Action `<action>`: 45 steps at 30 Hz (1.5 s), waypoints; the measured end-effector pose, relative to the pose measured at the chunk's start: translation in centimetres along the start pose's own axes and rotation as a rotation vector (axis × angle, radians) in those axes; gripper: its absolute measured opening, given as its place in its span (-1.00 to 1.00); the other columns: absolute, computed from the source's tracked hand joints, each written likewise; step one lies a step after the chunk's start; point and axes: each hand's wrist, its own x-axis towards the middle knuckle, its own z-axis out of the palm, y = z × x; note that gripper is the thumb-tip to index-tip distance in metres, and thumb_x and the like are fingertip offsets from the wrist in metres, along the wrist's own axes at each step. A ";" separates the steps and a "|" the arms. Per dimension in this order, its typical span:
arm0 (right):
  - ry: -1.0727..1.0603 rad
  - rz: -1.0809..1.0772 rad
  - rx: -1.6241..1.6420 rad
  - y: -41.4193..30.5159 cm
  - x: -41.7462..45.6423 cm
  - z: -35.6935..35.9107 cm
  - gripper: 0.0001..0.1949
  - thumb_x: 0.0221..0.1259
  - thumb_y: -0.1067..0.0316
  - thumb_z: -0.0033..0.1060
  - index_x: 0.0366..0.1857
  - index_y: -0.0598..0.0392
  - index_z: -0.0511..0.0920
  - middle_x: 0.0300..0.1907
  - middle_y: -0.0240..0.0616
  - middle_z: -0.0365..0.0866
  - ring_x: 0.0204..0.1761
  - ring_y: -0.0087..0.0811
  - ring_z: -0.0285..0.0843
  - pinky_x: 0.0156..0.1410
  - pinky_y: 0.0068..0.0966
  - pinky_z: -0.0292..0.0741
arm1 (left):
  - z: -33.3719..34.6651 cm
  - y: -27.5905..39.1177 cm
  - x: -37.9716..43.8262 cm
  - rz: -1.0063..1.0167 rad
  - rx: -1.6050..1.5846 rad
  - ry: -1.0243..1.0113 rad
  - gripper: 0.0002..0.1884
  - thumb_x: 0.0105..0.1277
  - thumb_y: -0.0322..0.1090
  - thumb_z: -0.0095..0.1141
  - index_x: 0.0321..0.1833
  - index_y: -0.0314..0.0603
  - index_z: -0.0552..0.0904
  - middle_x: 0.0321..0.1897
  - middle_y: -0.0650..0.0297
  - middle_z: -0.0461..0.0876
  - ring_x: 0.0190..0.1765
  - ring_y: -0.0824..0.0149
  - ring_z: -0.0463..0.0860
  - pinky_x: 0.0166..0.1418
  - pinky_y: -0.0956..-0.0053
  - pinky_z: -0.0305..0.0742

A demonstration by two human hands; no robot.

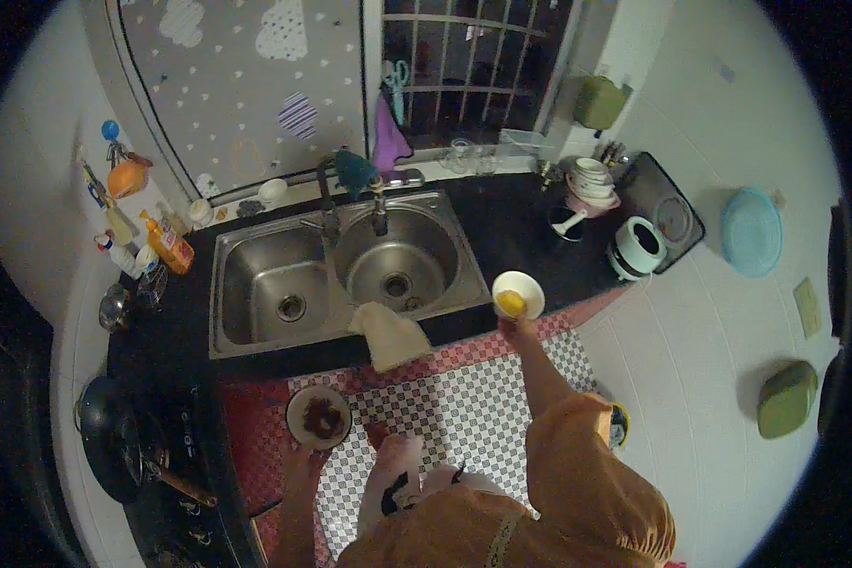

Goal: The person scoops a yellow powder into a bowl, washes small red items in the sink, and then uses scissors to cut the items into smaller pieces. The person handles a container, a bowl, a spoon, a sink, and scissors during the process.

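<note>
In my left hand [305,458] is a pale round plate [292,417] with dark reddish-brown food [324,419] on it. It is held out over the floor in front of the cabinets. My right hand [517,330] grips a white bowl [530,282] by its near side, at the counter's front edge just right of the sink. Yellow food [511,304] lies in the bottom of that bowl. A beige cloth [392,339] hangs over the sink's front rim, between my two hands.
A steel double-basin sink [332,284] is set into the black counter [497,227]. To its right stand stacked bowls [591,177], a mint-green appliance [635,248] and a dark tray [689,213]. A wok [106,440] sits on the stove at left. Bottles [170,245] fill the left corner.
</note>
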 end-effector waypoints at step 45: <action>-0.112 0.420 -0.530 11.6 14.7 27.4 -0.72 0.17 0.26 0.13 -0.10 0.14 0.46 -0.44 -0.12 0.64 -0.54 -0.41 0.57 -0.52 -0.45 0.46 | 19.9 9.1 43.6 0.826 2.284 0.120 -0.24 0.03 -0.09 0.28 0.30 -0.19 0.31 0.31 0.06 0.20 0.34 0.08 0.25 0.38 -0.20 -0.02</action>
